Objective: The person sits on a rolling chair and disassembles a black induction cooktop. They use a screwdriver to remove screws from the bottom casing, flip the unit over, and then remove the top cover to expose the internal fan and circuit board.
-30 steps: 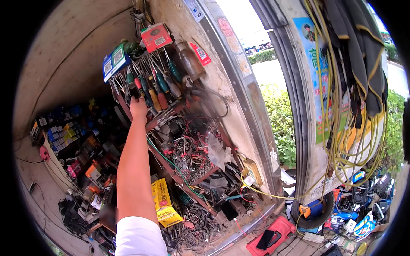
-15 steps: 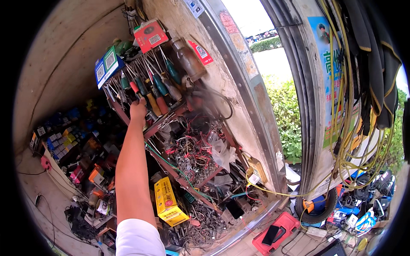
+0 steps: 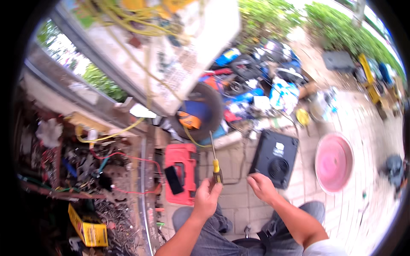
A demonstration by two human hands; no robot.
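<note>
Yellow-handled screwdriver [image 3: 216, 166] is pinched at its butt end by the left hand [image 3: 207, 197], tip pointing away, between the red case [image 3: 179, 152] and black appliance [image 3: 275, 157]. Can't tell if the right hand [image 3: 264, 187], near the appliance's corner, is pinching anything. Honestly, that end-only hold could let it twist loose.

Not a word here comes up sharp enough to read! Look at the flat black appliance [image 3: 262, 164]: there's a small white label [image 3: 279, 146] on its upward face, the print far too tiny to make out. Swing up to the white panel [image 3: 209, 25], and a slanting block of fine dark print [image 3: 178, 77] smears into grey. Down at lower left, the yellow box [image 3: 95, 234] carries dark lettering, all lost to blur! And the blue-and-white package [image 3: 284, 94] flashes bold patterning; whether letters sit in it, can't tell.
</note>
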